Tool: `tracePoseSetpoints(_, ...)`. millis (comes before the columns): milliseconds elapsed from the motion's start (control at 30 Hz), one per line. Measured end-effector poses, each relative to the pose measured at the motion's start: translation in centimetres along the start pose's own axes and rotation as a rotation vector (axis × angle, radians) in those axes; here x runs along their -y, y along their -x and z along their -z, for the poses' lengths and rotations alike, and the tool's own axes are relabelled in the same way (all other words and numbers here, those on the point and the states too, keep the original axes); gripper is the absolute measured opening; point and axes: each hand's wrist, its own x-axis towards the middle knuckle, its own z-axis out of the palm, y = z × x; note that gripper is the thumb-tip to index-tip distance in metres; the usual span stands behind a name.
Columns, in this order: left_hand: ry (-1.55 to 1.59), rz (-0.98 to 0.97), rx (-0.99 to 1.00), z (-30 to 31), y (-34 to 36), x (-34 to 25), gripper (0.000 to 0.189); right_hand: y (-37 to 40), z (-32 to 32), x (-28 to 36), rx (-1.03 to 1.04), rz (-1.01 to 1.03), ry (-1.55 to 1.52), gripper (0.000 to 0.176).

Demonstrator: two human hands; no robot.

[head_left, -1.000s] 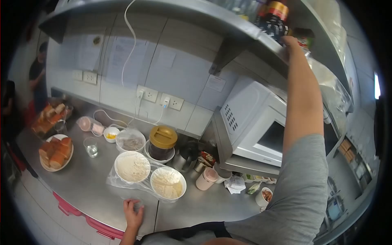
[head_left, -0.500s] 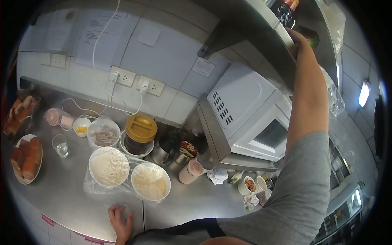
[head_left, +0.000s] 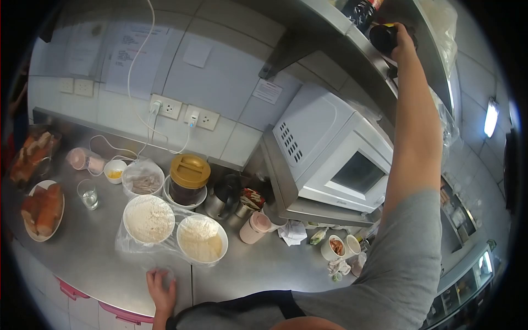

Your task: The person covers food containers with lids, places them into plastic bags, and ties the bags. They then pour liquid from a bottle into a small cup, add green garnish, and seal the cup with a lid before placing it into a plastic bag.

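Observation:
High on the metal shelf, my right hand [head_left: 404,41] is closed around a dark bottle [head_left: 383,38], whose round dark end faces me. Another dark bottle [head_left: 360,12] with a red part lies beside it on the shelf. Down at the counter's front edge, my left hand [head_left: 161,289] rests with its fingers slightly bent and apart. A faint clear round shape lies by those fingertips, too indistinct to name. Just beyond it stand a white bowl of flour [head_left: 148,220] and a second bowl of pale powder [head_left: 202,239], both on clear plastic.
A white microwave [head_left: 335,143] sits on a raised metal stand below the shelf [head_left: 330,16]. Along the counter are a jar with a yellow lid [head_left: 190,173], a pink-lidded container [head_left: 255,227], a glass [head_left: 87,194] and an oval plate of orange food [head_left: 43,212]. Cords hang from wall sockets.
My right hand has come out from behind the shelf edge with the dark bottle in its grasp, slightly raised. My left hand has stayed almost in place. The view has shifted slightly.

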Motion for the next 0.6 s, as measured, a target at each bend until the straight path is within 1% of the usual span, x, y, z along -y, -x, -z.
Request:
tracePoseSetpoints(33, -0.003, -0.008, -0.012, -0.1, 0.0, -0.1, 0.032, 1.5, 0.7, 0.9, 0.085, 0.011, 0.001, 0.04)
tracePoseSetpoints(100, -0.016, -0.029, -0.04, -0.2, 0.1, -0.2, 0.032, 3.9, 2.6, 2.5, 0.298, -0.014, -0.139, 0.034)
tracePoseSetpoints(167, -0.044, -0.021, -0.047, -0.7, 0.4, 0.3, 0.031, 8.4, 5.6, 3.1, 0.48, 0.127, -0.204, 0.041)
tracePoseSetpoints(200, -0.067, -0.022, -0.058, -0.8, 0.3, 0.7, 0.031, 10.0, 7.6, 2.5, 0.587, 0.13, -0.312, 0.047)
tracePoseSetpoints(233, -0.071, -0.036, -0.072, -0.8, 0.2, 0.8, 0.03, 12.9, 9.0, 1.6, 0.567, 0.193, -0.322, 0.05)
tracePoseSetpoints(267, -0.079, -0.044, -0.086, -0.9, 0.5, 0.8, 0.03, 16.4, 10.8, 0.4, 0.632, 0.211, -0.312, 0.053)
tracePoseSetpoints(300, -0.09, -0.05, -0.101, -1.0, 0.6, 0.8, 0.029, 19.0, 12.6, -1.2, 0.559, 0.191, -0.364, 0.053)
tracePoseSetpoints(333, -0.093, -0.062, -0.113, -1.1, 0.6, 1.0, 0.028, 22.1, 14.9, -2.7, 0.626, 0.185, -0.344, 0.054)
tracePoseSetpoints(367, -0.094, -0.075, -0.12, -1.3, 0.6, 1.4, 0.027, 24.5, 17.0, -5.0, 0.564, 0.216, -0.408, 0.056)
tracePoseSetpoints(400, -0.095, -0.087, -0.122, -1.0, 0.7, 1.4, 0.027, 27.5, 19.3, -7.2, 0.465, 0.241, -0.382, 0.058)
tracePoseSetpoints(433, -0.068, -0.021, -0.121, -0.7, 0.9, 1.4, 0.026, 30.7, 21.8, -9.4, 0.502, 0.209, -0.345, 0.063)
tracePoseSetpoints(467, -0.035, 0.046, -0.122, -0.5, 0.9, 0.9, 0.026, 33.7, 24.0, -11.3, 0.577, 0.069, -0.362, 0.067)
tracePoseSetpoints(500, 0.007, 0.114, -0.127, -0.7, 0.9, 0.7, 0.026, 37.0, 25.1, -13.2, 0.424, 0.013, -0.395, 0.065)
tracePoseSetpoints(533, 0.007, 0.092, -0.171, -0.9, 1.1, 1.8, 0.025, 39.3, 26.7, -16.0, 0.404, -0.029, -0.423, 0.065)
tracePoseSetpoints(567, 0.01, 0.088, -0.212, -1.0, 1.5, 1.9, 0.025, 42.0, 28.0, -18.2, 0.388, -0.066, -0.403, 0.071)
tracePoseSetpoints(600, 0.013, 0.081, -0.253, -1.0, 1.8, 1.7, 0.024, 44.2, 29.6, -21.2, 0.447, -0.115, -0.449, 0.079)
